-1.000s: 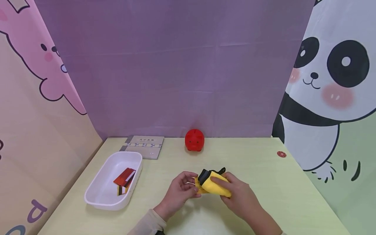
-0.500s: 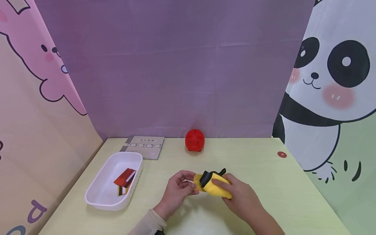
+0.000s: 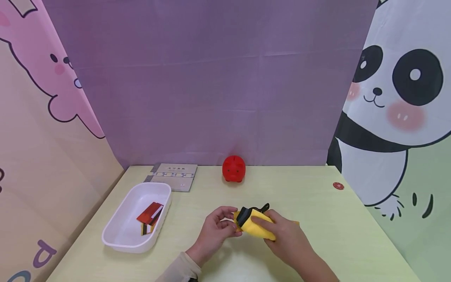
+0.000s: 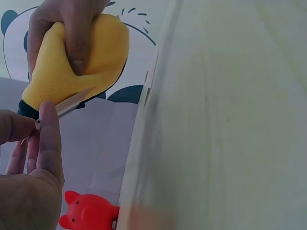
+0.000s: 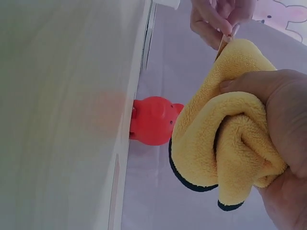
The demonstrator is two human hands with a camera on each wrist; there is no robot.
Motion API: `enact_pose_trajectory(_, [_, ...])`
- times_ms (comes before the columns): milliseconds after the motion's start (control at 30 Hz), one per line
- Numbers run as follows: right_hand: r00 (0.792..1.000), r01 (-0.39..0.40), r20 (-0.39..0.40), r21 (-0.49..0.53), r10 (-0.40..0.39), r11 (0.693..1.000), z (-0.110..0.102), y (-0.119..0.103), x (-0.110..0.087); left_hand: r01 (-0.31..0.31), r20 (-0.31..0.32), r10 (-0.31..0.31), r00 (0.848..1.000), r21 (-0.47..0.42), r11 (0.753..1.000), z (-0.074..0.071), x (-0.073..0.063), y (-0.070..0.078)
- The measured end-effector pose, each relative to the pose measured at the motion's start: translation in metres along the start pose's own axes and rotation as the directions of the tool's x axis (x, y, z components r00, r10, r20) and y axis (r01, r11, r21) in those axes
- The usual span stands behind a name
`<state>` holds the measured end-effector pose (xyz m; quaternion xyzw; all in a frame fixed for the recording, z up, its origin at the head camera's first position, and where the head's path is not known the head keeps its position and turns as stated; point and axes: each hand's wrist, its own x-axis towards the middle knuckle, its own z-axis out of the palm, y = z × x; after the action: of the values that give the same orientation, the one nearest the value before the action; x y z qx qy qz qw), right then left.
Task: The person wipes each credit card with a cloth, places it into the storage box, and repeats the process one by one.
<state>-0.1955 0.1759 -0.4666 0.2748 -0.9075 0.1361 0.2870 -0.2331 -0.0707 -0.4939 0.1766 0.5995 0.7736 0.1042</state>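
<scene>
My left hand (image 3: 215, 232) pinches the left end of a yellow card (image 3: 236, 222) between thumb and fingers, above the table. A soft yellow cloth with dark trim (image 3: 260, 226) and a black loop is bunched in my right hand (image 3: 289, 238). The cloth is folded over the card and covers most of it in the head view. In the left wrist view, a strip of the card (image 4: 72, 103) shows along the cloth's underside. Seen from the right wrist, the cloth (image 5: 230, 129) hangs in folds from my grip, with the card's edge (image 5: 221, 49) at its top.
A white tray (image 3: 119, 243) stands at the left, holding a red card (image 3: 148, 211) and a yellow striped one. Behind it lies a grey booklet (image 3: 175, 176). A red piggy bank (image 3: 234, 169) sits at the back middle, and a small red disc (image 3: 338, 186) lies far right.
The cloth slid right, showing more of the card, then came back left, so less of it shows now. The left hand shifted slightly left and back. The tray's cards stayed put.
</scene>
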Motion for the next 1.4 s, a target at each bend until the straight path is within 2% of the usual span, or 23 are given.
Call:
enact_pose_trajectory(300, [0.999, -0.032, -0.018, -0.032, 0.032, 0.999, -0.002, 0.003, 0.001, 0.005, 0.032, -0.006, 0.999, 0.038, 0.999, -0.001, -0.001, 0.000])
enact_pose_trajectory(500, [0.997, -0.078, 0.013, -0.054, 0.078, 0.996, -0.004, 0.006, 0.000, 0.003, -0.007, -0.003, 1.000, 0.036, 0.999, -0.008, 0.001, 0.001])
enact_pose_trajectory(667, [0.998, -0.063, 0.028, -0.025, 0.064, 0.998, -0.003, 0.003, -0.001, 0.012, -0.033, -0.012, 0.999, 0.025, 1.000, -0.007, 0.002, 0.000])
enact_pose_trajectory(867, [0.999, -0.040, 0.033, -0.023, 0.040, 0.999, -0.002, -0.001, -0.001, 0.027, 0.009, -0.027, 1.000, 0.027, 0.999, -0.001, 0.001, -0.003])
enact_pose_trajectory(1033, [0.999, -0.041, 0.023, -0.034, 0.041, 0.999, -0.002, -0.001, 0.000, 0.031, 0.017, -0.032, 0.999, 0.025, 0.999, 0.002, 0.000, -0.002])
enact_pose_trajectory(1233, [0.999, -0.049, -0.012, -0.041, 0.048, 0.998, -0.003, 0.004, -0.001, 0.030, 0.037, -0.032, 0.999, 0.035, 0.999, -0.001, 0.000, 0.000])
enact_pose_trajectory(1400, [0.996, -0.084, -0.006, -0.056, 0.083, 0.995, -0.004, 0.009, -0.002, 0.027, 0.043, -0.029, 0.999, 0.050, 0.998, -0.005, -0.001, 0.003])
